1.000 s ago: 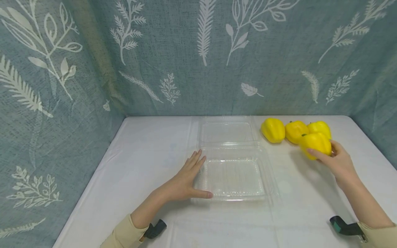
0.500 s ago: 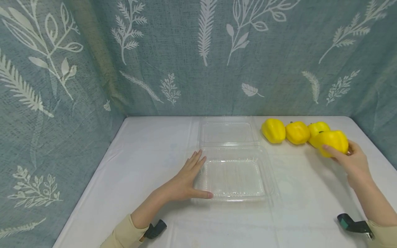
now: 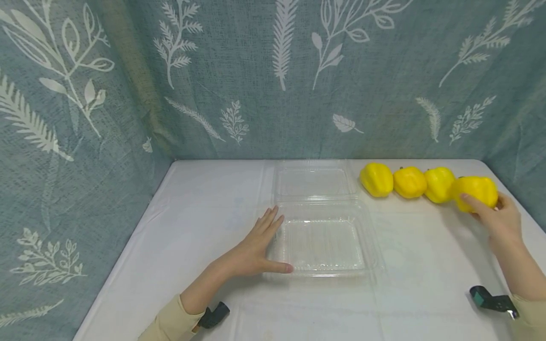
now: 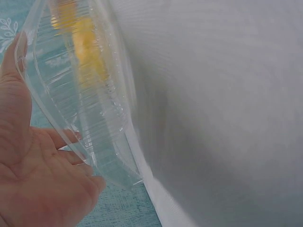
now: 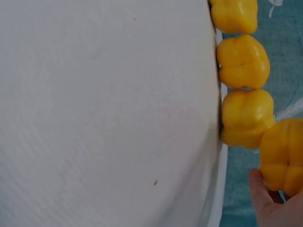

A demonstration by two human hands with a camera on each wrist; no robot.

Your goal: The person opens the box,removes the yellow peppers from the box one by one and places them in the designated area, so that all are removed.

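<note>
My right hand (image 3: pixel 500 219) grips a yellow bell pepper (image 3: pixel 475 193) at the right end of a row of peppers; in the right wrist view this pepper (image 5: pixel 284 153) is partly cut off by the frame's edge. Three more yellow bell peppers (image 3: pixel 439 184) lie to its left along the back of the table. A clear plastic clamshell container (image 3: pixel 371 246) lies unfolded in the middle, its lid (image 3: pixel 313 182) spread toward the back. Against the container's left side rests my left hand (image 3: pixel 256 248), fingers spread and thumb at the front-left corner. In the left wrist view its palm (image 4: pixel 42 179) faces the clear wall.
A white cloth (image 3: pixel 192 227) covers the table. A blue-green curtain with white leaf prints (image 3: pixel 256 71) hangs behind and on both sides. Dark wrist-worn devices show at the left sleeve (image 3: pixel 214 316) and the right sleeve (image 3: pixel 492 300).
My right hand has moved to the right with the bell pepper, from in front of the other peppers to the row's right end. The left hand and container have stayed in place.
</note>
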